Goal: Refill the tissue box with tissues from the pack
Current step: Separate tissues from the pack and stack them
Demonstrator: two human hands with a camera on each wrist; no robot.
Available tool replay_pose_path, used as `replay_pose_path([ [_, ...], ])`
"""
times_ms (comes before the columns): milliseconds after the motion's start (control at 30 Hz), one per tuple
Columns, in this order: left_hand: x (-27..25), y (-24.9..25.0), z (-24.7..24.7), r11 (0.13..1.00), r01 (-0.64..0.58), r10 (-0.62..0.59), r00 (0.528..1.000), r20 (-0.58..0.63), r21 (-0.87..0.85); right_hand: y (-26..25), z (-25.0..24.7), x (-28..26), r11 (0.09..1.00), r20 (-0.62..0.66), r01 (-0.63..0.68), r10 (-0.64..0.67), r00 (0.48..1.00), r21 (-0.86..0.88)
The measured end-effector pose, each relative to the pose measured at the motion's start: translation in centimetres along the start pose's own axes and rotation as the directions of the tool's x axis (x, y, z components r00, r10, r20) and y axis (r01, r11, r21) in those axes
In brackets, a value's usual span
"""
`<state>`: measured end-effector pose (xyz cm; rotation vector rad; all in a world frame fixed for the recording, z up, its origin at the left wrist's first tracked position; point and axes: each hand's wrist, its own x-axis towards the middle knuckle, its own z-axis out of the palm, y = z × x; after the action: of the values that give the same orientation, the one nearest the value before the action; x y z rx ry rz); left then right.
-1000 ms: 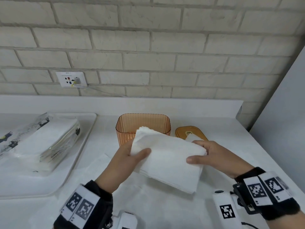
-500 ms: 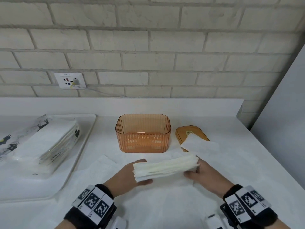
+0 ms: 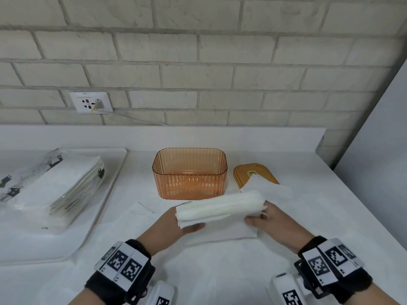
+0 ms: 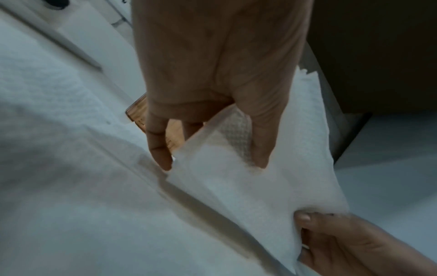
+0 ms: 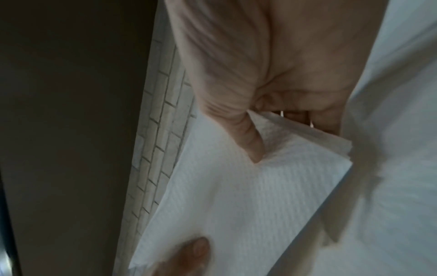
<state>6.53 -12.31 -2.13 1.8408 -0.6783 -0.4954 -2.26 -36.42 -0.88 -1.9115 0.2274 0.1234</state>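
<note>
Both forearms are reaching forward over the white counter (image 3: 308, 194), angling inward toward each other, each wrist wearing a black band with printed markers. The left hand (image 3: 169, 227) is gripping the left end of a stack of tissues (image 3: 220, 206), thumb pressing along its near face and fingers curling behind it. The right hand (image 3: 275, 223) is pinching the right end, thumb in front and fingers wrapping the back. The stack is standing on edge, held just in front of the open orange tissue box (image 3: 190, 172), over loose tissue sheets (image 3: 141, 219) lying on the counter. The orange lid (image 3: 246, 172) is sitting to the box's right, and the tissue pack (image 3: 55, 183) is lying on a white tray (image 3: 110, 194) well to the left.
</note>
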Motion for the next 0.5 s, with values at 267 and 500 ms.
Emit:
replay_pose_path([
  [267, -0.2, 0.3, 0.7, 0.997, 0.07, -0.07, 0.997, -0.03, 0.018, 0.1, 0.3, -0.1, 0.998, 0.018, -0.049, 0.05, 0.999, -0.035],
  [500, 0.2, 1.8, 0.5, 0.935, 0.093, -0.19, 0.947, -0.261, -0.341, -2.4, -0.1, -0.2, 0.966, 0.044, -0.021, 0.01, 0.999, 0.258],
])
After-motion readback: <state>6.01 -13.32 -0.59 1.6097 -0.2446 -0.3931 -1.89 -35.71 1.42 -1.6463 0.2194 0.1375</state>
